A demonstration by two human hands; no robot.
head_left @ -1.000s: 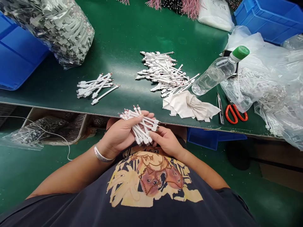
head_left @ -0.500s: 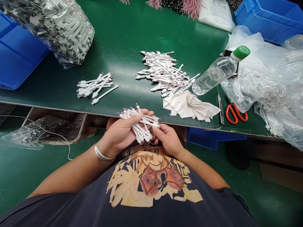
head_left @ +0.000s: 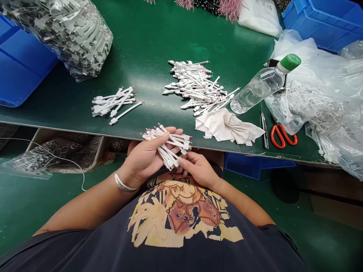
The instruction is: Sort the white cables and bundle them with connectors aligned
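A bundle of short white USB cables [head_left: 170,145] with bared reddish wire ends lies across my left hand [head_left: 149,155], held down by the thumb. The cables fan out, their plugs toward my right hand [head_left: 197,166]. My right thumb and fingers are closed at the plug end of one of the lower cables. On the table ahead, a small group of the same cables [head_left: 113,101] lies to the left. A larger loose heap of these cables [head_left: 195,85] spreads farther back, right of the middle.
At right stand a green-capped bottle [head_left: 258,88], a white cloth [head_left: 227,126], tweezers [head_left: 264,130], red-handled scissors [head_left: 279,136] and plastic bags [head_left: 326,102]. A full bag of cables [head_left: 82,41] leans by a blue bin [head_left: 22,71]. Below the table edge sits a box [head_left: 98,153].
My right hand has shifted slightly left and down, from the right-hand plugs to the lower ones. The cables in my left hand have spread a little. Everything on the table stays put.
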